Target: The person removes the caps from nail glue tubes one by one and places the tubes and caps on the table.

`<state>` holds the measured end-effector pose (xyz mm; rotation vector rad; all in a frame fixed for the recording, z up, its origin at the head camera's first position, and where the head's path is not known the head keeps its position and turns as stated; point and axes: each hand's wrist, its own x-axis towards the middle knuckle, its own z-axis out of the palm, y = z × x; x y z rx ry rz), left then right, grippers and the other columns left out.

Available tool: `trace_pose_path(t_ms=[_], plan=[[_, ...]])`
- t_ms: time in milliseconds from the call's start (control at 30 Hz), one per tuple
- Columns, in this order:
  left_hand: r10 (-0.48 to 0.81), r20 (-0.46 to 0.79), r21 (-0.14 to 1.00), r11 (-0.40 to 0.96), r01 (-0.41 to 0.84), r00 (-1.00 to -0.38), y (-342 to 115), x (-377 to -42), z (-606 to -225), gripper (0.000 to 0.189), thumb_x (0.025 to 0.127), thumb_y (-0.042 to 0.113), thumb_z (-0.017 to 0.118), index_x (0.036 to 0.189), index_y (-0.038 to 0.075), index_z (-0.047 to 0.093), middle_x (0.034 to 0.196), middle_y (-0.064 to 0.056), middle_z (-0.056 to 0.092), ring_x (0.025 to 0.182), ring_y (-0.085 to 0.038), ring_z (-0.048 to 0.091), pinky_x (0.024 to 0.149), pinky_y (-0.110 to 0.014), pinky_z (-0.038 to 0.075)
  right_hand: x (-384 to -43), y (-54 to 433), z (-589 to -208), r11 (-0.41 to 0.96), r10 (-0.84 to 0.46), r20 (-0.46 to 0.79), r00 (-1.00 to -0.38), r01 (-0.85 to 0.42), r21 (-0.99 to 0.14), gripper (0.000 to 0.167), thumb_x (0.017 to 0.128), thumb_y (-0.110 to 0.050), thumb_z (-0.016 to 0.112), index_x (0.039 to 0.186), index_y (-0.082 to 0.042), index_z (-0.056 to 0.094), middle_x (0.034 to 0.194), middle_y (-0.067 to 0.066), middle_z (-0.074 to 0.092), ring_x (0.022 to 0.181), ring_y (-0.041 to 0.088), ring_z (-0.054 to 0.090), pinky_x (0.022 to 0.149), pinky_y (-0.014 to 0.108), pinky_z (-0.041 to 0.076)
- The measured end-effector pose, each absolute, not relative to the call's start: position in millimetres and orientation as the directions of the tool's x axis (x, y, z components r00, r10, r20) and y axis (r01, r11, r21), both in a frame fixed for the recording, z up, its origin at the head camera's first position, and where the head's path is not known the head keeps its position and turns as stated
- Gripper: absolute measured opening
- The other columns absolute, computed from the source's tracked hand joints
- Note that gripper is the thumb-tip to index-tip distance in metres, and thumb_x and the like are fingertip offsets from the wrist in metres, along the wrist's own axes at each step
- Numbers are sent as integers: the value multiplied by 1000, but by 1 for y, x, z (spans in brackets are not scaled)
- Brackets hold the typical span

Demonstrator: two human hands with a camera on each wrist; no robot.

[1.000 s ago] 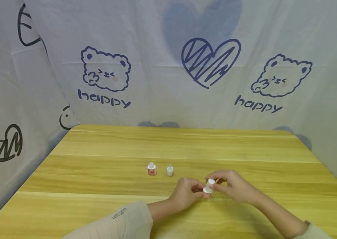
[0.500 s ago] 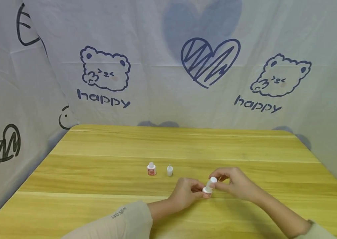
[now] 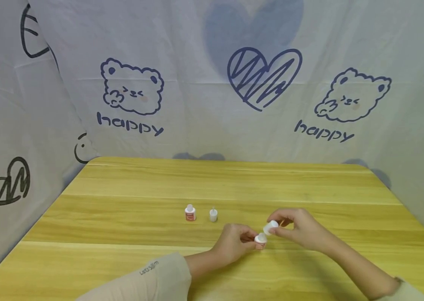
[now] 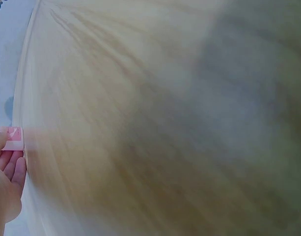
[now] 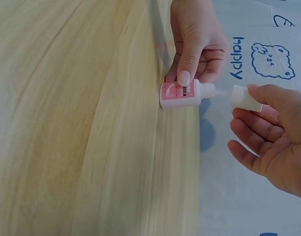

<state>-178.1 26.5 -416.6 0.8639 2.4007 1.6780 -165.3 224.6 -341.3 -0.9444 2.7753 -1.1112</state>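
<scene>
My left hand (image 3: 232,244) grips a small glue bottle (image 3: 260,241) with a pink label, upright at the tabletop. In the right wrist view its thumb presses on the label of the bottle (image 5: 177,96), and a pale pointed nozzle sticks out of the bottle's neck. Between thumb and fingertips my right hand (image 3: 302,230) pinches a white cap (image 3: 271,227), tilted, just above and to the right of the nozzle. A narrow gap separates the cap (image 5: 245,98) from the nozzle tip in the right wrist view. Only part of the bottle (image 4: 12,138) shows at the left wrist view's edge.
Further back on the wooden table (image 3: 121,225) stands a similar bottle (image 3: 190,214) with a red-pink label and a bare nozzle. Beside it is a small white piece (image 3: 213,215) with a thin spike pointing up. A printed cloth (image 3: 197,104) hangs behind the table.
The right hand has lifted the white cap off the bottle, moving up and to the right, and the nozzle now shows. The left hand and bottle have stayed in place.
</scene>
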Motion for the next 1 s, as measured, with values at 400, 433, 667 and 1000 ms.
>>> trace_pose_path(t_ms=[400,433,667,1000], plan=[[494,243,891,228,394,-835,26,-178,-416,15,75,5,74,86,-4,71,85,-16,72,75,-12,70,66,-9,52,-164,229,-339,579,-535,174,-827,-509,-637,15,88,-16,65,97,-5,67,90,4,69,77,0,57,70,23,54],[493,242,892,226,391,-836,26,-178,-417,15,75,5,74,86,-5,71,85,-16,72,75,-12,70,66,-9,52,-164,230,-339,580,-536,172,-826,-509,-637,15,87,-15,65,97,-4,67,90,4,69,77,0,57,70,23,54],[484,237,896,226,382,-842,27,-178,-419,15,75,4,74,87,-4,71,84,-16,72,74,-12,70,65,-9,52,-165,233,-339,582,-543,156,-825,-504,-638,12,85,-12,67,94,-4,66,88,4,68,77,-1,57,70,23,54],[486,240,903,205,377,-840,28,-178,-419,15,75,2,74,87,-6,70,84,-17,71,74,-14,70,65,-9,52,-169,232,-341,615,-571,73,-817,-486,-621,13,82,-11,69,93,-5,66,88,2,67,73,-3,53,67,20,52]])
